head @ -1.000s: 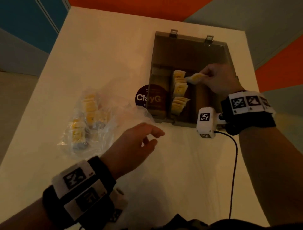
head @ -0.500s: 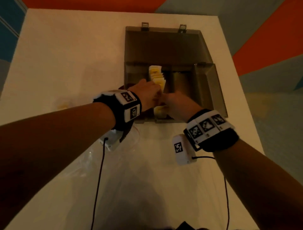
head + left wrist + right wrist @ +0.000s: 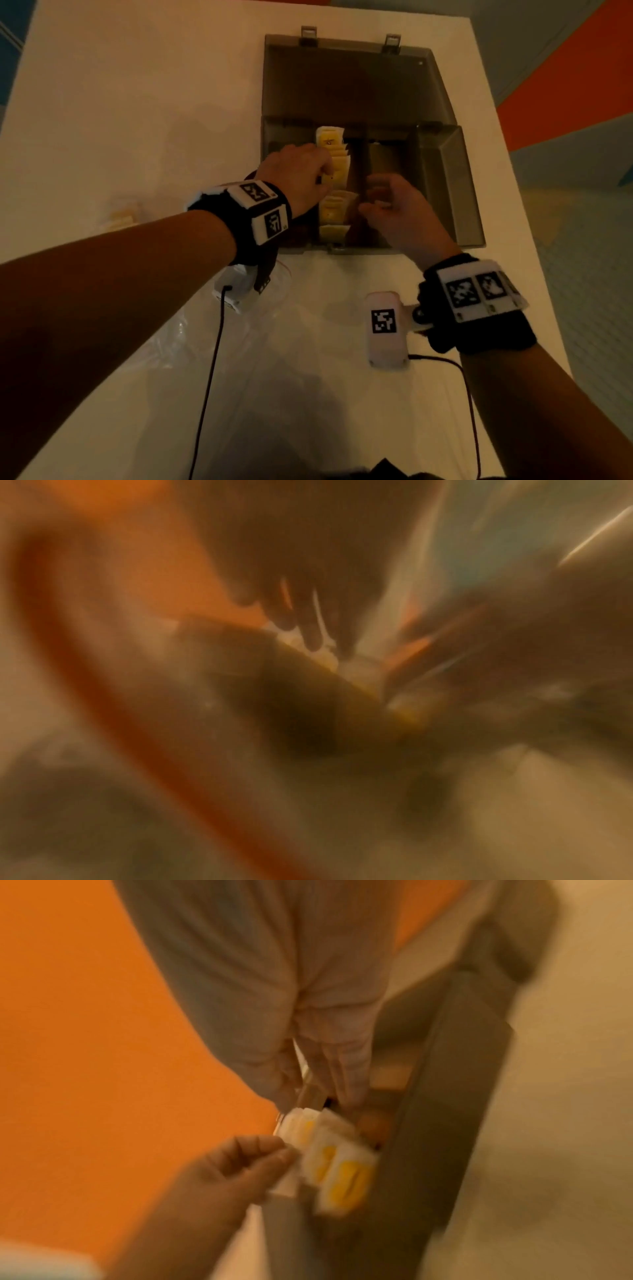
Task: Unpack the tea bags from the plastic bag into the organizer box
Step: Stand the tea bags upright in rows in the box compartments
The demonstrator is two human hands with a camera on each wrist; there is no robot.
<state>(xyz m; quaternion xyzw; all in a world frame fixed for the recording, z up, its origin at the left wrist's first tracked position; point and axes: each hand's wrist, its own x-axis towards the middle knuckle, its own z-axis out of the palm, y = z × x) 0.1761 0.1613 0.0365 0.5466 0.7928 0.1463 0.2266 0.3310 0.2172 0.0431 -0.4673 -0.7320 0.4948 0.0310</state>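
While both hands work inside the smoky translucent plastic organizer box, left hand pinches the yellow-and-white paper tea bags in its centre-left slot; right hand loosely curled, apparently empty. Sachets judged light, flimsy: grip edges.

My left hand and right hand flank the row of yellow tea bags in the open organizer box on the tabletop.
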